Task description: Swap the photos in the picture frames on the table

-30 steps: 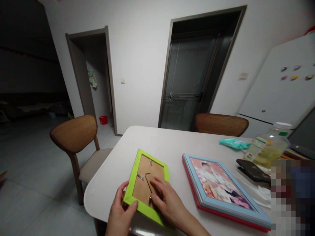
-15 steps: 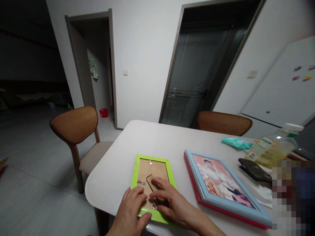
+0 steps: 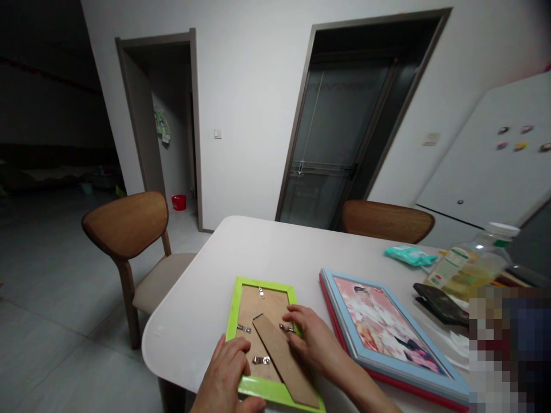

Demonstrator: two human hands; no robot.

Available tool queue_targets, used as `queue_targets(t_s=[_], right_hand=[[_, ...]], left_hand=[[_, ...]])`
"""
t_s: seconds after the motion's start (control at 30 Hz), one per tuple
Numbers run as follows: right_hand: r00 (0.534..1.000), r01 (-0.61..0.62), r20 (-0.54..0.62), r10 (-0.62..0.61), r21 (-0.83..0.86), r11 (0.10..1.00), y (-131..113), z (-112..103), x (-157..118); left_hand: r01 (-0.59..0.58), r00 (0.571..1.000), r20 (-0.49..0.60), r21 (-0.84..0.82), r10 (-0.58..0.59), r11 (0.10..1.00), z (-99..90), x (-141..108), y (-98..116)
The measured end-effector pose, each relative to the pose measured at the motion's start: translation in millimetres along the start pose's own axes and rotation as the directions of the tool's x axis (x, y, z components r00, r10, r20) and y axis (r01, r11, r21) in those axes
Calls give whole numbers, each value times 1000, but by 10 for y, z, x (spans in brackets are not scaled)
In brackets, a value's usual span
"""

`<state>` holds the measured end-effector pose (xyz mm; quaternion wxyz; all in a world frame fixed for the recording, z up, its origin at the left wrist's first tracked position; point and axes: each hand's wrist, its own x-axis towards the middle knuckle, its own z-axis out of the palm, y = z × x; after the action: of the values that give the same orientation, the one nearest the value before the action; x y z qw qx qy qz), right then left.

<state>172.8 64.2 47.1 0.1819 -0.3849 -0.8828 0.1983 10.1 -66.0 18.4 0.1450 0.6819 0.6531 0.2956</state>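
A picture frame with a lime-green border (image 3: pixel 233 312) lies face down on the table, its brown backing board (image 3: pixel 253 304) showing. My left hand (image 3: pixel 228 367) grips the frame's lower left corner, fingers over the border and thumb at the bottom edge. Across the board slants a brown stand leg (image 3: pixel 284 361), its lower end over the bottom right corner. My right hand (image 3: pixel 314 338) is at the frame's right side, fingers curved and apart around a small metal clip (image 3: pixel 284 328). More metal clips sit at the top (image 3: pixel 261 293), left (image 3: pixel 244 328) and lower middle (image 3: pixel 260 360).
Right of the green frame, a light-blue picture frame (image 3: pixel 350 327) rests on a red one (image 3: pixel 329 310). Beyond are a teal packet (image 3: pixel 411 256), a dark wallet-like item (image 3: pixel 441 304) and a bottle of yellowish liquid (image 3: pixel 477 264). Wooden chairs stand left (image 3: pixel 129 223) and behind (image 3: pixel 387 221).
The stand leg now lies slanted across the backing, turned toward the lower right. My right hand has moved up and right to the side clip. The left hand stays at the lower left corner.
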Motion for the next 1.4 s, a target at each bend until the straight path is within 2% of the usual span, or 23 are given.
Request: queue_targets(t_s=[0.1, 0.2, 0.53, 0.67, 0.87, 1.13, 1.23, 1.33, 1.4], right_hand=[[1000, -2, 29, 5, -113, 994, 99, 0, 61], [999, -13, -36, 7, -169, 986, 94, 64, 93], [997, -10, -78, -10, -243, 970, 110, 149, 144], [995, -43, -99, 20, -235, 971, 111, 146, 184], [996, 46, -71, -59, -169, 985, 96, 151, 167], [995, -49, -94, 29, -206, 977, 142, 204, 232], [993, -25, -116, 1, -209, 978, 40, 182, 236], [981, 79, -165, -104, -147, 986, -199, 234, 232], [981, 157, -104, -166, -89, 984, -368, 333, 257]], left_hand=[[4, 1000, 4, -20, -4, 1000, -2, 9, -10], [0, 1000, -2, -31, 0, 1000, -1, 17, -20], [-15, 998, -63, -36, 13, 999, -10, -15, 21], [-14, 998, -70, -47, 11, 999, -9, -33, 23], [-9, 998, -60, -47, 7, 999, -3, -36, 20], [-25, 998, -55, -76, 21, 997, -2, -35, -9], [-28, 998, -57, -85, 23, 996, 9, -39, -21], [-33, 998, -64, -78, 28, 996, 10, -34, -23], [-33, 998, -57, -66, 30, 997, -1, -24, -13]])
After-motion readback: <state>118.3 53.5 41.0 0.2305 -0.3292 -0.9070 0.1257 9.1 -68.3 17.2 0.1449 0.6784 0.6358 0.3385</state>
